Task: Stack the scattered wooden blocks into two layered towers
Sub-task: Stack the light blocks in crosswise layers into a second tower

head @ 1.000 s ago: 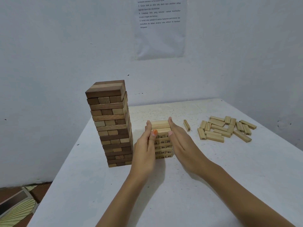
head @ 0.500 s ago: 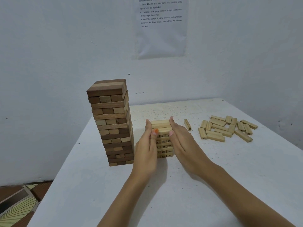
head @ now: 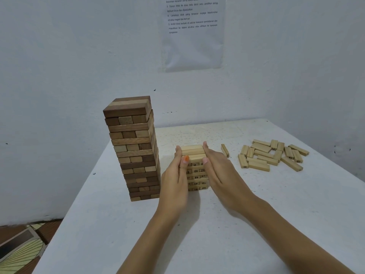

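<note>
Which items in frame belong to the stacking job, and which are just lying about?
Job:
short pale tower, pressed between left hand and right hand, fingers straight
tall dark tower
loose pale blocks and stray block on the table

Lying about:
printed sheet on the wall
patterned mat on the floor

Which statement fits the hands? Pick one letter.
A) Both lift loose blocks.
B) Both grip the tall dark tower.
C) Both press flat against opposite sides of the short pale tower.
C: the left hand and right hand lie straight-fingered against the two sides of the short pale tower.
</note>
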### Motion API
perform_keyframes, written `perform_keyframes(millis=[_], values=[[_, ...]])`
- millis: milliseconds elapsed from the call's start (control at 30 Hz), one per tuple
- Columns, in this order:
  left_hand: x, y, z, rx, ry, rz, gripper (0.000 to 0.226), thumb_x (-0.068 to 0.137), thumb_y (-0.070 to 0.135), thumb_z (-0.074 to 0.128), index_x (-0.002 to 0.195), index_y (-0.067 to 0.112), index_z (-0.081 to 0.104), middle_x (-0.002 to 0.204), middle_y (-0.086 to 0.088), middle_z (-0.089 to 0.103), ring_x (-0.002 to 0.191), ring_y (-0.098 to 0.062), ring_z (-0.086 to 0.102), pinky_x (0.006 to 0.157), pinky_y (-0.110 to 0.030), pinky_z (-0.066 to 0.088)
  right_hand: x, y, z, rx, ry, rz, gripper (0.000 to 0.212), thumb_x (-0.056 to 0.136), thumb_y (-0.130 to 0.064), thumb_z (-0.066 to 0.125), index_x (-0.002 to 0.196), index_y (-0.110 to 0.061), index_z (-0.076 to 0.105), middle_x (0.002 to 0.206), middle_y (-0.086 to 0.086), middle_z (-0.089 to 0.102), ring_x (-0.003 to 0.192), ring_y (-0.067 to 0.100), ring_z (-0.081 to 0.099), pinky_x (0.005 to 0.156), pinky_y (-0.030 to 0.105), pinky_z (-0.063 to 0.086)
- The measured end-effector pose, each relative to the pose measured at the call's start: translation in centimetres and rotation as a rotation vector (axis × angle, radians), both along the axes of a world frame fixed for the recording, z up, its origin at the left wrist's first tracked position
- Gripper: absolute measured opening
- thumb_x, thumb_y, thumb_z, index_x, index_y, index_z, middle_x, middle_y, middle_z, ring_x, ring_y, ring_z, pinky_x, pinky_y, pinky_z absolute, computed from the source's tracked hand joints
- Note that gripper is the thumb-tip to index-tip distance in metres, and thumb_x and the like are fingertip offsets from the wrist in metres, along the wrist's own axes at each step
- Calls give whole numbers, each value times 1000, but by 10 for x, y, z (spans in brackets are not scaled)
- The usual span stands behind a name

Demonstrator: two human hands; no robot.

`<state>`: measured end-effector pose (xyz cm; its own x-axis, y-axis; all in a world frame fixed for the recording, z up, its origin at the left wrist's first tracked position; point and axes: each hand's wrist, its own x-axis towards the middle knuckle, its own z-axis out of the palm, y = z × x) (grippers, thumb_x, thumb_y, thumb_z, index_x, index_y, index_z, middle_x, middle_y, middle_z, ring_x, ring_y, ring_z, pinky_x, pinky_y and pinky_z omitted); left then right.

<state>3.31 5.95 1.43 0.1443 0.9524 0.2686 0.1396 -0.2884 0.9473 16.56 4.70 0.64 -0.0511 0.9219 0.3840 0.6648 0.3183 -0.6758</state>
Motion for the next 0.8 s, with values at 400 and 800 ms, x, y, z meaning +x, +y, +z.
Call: perform_keyframes(millis=[400, 800], values=[[2, -11, 9, 54, -18, 55, 55, 99, 42, 30, 150, 25, 19, 146, 22, 30, 121, 25, 31, 96, 5, 26, 2, -2, 4, 18, 73, -95, 52, 104, -38, 23, 153, -20, 23, 127, -17, 43, 126, -4, 26, 91, -6, 16], [26, -29, 0, 861, 336, 80, 34, 94, 20, 42, 124, 12, 56, 123, 2, 59, 118, -9, 51, 100, -22, 36, 17, -12, 23, 233, 445, -188, 29, 99, -33, 42, 100, -17, 66, 97, -12, 68, 90, 5, 61, 76, 16, 45]])
